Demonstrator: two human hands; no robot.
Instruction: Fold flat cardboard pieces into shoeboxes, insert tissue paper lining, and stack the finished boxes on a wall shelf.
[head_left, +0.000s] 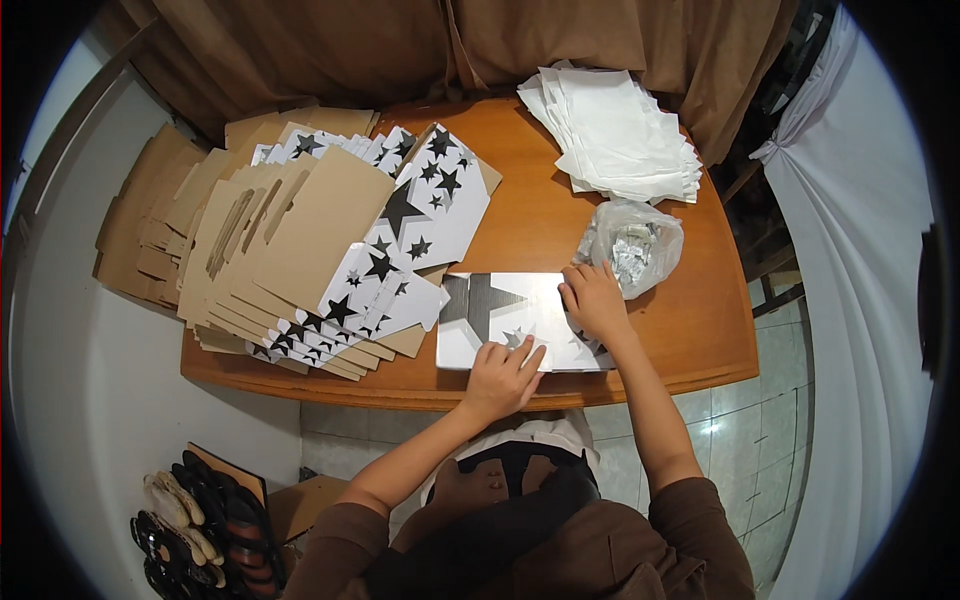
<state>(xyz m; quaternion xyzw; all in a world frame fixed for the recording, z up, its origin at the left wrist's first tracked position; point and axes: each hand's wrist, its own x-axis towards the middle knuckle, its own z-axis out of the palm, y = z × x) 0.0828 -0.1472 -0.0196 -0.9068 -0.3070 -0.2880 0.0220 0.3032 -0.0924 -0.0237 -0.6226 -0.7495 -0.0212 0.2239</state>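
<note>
A white box (545,298) printed with grey and black stars lies flat near the front edge of the table, its top side showing. My left hand (503,378) rests on the box's near edge, fingers stretched over the top. Toward the box's right end, my right hand (597,302) lies on the top with its fingers apart, the fingertips close to the far edge. Neither hand appears to hold anything. Just beyond my right hand is a clear plastic bag (660,240) of small silvery-white packets.
Flat cardboard boxes (325,225), some star-printed, overlap in a big pile across the wooden table's (510,210) left side. White paper sheets (625,130) are stacked at the far right. Brown curtain (580,35) hangs behind. Several shoes (205,525) sit at lower left.
</note>
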